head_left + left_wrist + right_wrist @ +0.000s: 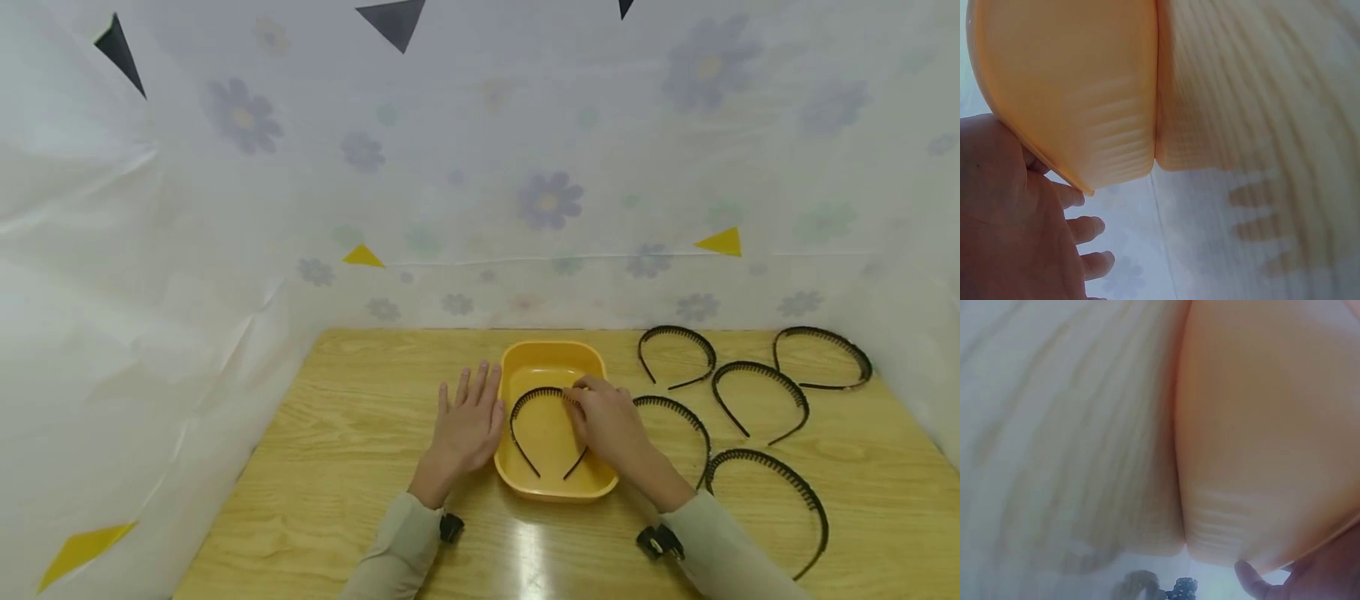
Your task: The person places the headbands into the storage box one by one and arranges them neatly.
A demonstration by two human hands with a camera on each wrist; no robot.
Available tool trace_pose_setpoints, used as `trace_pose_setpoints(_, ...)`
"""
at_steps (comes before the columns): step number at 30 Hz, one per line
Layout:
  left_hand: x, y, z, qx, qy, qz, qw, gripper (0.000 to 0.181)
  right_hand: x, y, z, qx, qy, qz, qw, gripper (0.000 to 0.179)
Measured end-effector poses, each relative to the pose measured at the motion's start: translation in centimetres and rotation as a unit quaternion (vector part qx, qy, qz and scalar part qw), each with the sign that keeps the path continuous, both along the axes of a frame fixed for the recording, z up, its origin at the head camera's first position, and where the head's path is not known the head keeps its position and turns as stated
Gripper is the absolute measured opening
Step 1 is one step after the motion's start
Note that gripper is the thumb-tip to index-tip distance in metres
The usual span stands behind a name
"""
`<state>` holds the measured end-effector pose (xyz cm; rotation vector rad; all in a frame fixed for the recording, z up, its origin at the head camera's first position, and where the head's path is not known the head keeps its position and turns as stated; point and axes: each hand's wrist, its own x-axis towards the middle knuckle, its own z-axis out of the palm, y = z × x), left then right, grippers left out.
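Observation:
A black toothed headband (pixel 538 392) is inside the yellow plastic basin (pixel 551 496), its two ends toward me. My right hand (pixel 611 425) reaches over the basin's right rim and pinches the headband at its upper right. In the right wrist view a fingertip (pixel 1249 575) shows against the basin's outer wall. My left hand (pixel 467 429) lies with straight fingers along the basin's left rim. From the left wrist view, that hand (pixel 1016 219) touches the rim, with several fingertips showing past it.
Several more black headbands lie on the wooden table (pixel 345 433) to the right, among them one headband (pixel 678 331) at the back and another headband (pixel 813 500) nearer me. A flowered white sheet (pixel 465 167) hangs behind the table and along its sides.

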<state>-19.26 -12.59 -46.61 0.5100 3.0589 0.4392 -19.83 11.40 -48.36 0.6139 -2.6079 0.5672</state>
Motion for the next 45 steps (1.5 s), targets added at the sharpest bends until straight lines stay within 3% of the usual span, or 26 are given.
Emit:
trace_pose_setpoints(8,0.1,0.1,0.2,0.004,-0.001,0.001,1.0000,0.057,0.5,1.4,1.1,-0.136,-0.054,0.047,0.9882,0.025)
trace_pose_setpoints(13,0.2,0.1,0.2,0.003,0.000,0.001,1.0000,0.057,1.2,2.4,1.6,-0.173,-0.046,0.064,0.9817,0.026)
trace_pose_setpoints(17,0.2,0.1,0.1,0.004,0.003,0.004,1.0000,0.057,1.8,3.4,1.9,-0.185,-0.034,0.076,0.9793,0.028)
trace_pose_setpoints(25,0.2,0.1,0.1,0.010,-0.002,0.006,0.9999,0.057,3.4,5.5,2.9,-0.190,-0.054,0.053,0.9788,0.028)
trace_pose_setpoints(29,0.1,0.1,-0.1,0.011,0.003,0.004,0.9999,0.057,3.9,6.7,3.4,-0.189,-0.042,0.045,0.9801,0.031)
trace_pose_setpoints(38,0.2,0.1,-0.1,0.018,0.002,0.004,0.9998,0.057,4.0,9.8,4.3,-0.202,0.000,0.025,0.9791,0.035)
trace_pose_setpoints(45,0.1,0.0,-0.3,0.025,0.006,0.002,0.9997,0.057,3.5,12.2,4.4,-0.215,0.004,-0.005,0.9766,0.037)
